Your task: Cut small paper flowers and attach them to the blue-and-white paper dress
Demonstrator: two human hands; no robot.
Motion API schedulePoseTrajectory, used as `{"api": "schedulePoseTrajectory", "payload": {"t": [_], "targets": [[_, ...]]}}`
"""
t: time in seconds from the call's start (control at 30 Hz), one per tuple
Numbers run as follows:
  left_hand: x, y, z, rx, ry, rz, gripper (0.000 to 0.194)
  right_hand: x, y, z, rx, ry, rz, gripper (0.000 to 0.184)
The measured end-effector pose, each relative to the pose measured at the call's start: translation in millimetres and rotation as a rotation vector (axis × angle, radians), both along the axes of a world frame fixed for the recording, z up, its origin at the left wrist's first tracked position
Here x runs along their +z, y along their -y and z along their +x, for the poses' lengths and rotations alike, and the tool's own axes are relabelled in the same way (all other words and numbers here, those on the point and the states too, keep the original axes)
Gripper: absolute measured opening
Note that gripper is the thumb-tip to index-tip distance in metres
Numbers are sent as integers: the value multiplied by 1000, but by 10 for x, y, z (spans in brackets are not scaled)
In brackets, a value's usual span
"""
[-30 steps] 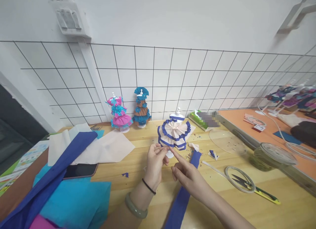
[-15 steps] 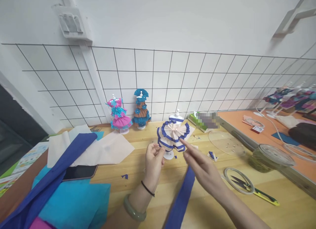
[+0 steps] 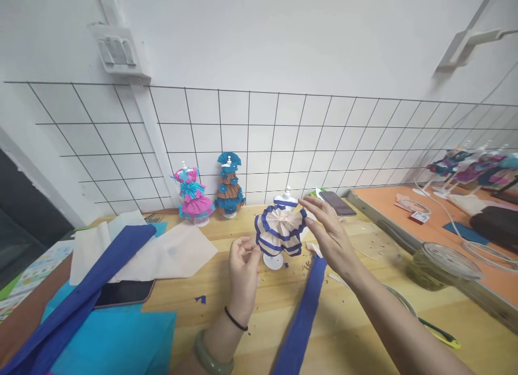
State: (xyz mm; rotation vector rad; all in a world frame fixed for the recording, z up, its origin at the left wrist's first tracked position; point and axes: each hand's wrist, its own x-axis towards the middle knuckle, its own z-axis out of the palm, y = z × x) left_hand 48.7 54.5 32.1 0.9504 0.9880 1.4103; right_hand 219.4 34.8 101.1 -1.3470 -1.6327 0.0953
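Observation:
A small white dress form wears a ruffled paper dress (image 3: 279, 230), cream with dark blue edging, and a blue band crosses its chest. Its round white base (image 3: 273, 261) rests on the wooden table. My left hand (image 3: 244, 270) is at the lower left of the skirt, fingers curled and thumb against them in a pinch; whatever is between the fingertips is too small to make out. My right hand (image 3: 328, 230), fingers stretched and apart, is at the right side of the dress, its fingertips beside the bodice and upper ruffle. A blue paper strip (image 3: 303, 315) lies between my forearms.
Two finished-looking paper dresses, one pink and turquoise (image 3: 194, 202), one brown and teal (image 3: 230, 189), stand by the wall. White paper (image 3: 178, 251) and turquoise paper (image 3: 121, 340) lie left. A phone (image 3: 338, 203), a lidded container (image 3: 443, 267) and yellow-handled scissors (image 3: 441, 334) are right.
My right hand has risen from the skirt's lower right to beside the bodice, its fingers spreading. My left hand stays pinched by the lower left of the skirt. The view has shifted slightly.

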Motion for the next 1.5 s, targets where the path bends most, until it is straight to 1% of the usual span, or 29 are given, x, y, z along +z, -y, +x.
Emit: {"api": "schedulePoseTrajectory", "payload": {"t": [0.13,0.2,0.3,0.43,0.6,0.9,1.1,1.23,1.37,1.43,1.5], "targets": [[53,-81,-90,81,59,43,22,-24,83,-13,16,-135,0,32],[86,-134,-150,117,85,58,21,-55,124,-8,18,-173,4,31],[111,-196,-224,134,116,72,22,-101,166,4,15,-200,-5,31],[111,-211,-259,126,142,61,23,-114,183,16,5,-199,-6,31],[110,-194,-259,129,150,44,24,-82,152,23,4,-174,14,31],[120,-184,-280,133,151,50,24,-11,56,-28,49,-140,30,31],[121,-205,-273,129,145,57,26,-9,13,-50,69,-130,22,32],[140,-198,-281,135,148,58,27,-6,25,-37,82,-191,-5,32],[176,-187,-285,141,149,55,29,4,97,-18,66,-270,-13,32],[178,-187,-276,124,142,42,32,-25,160,-18,51,-312,0,31],[154,-185,-253,78,127,19,36,-103,236,-27,18,-373,23,30]]}}
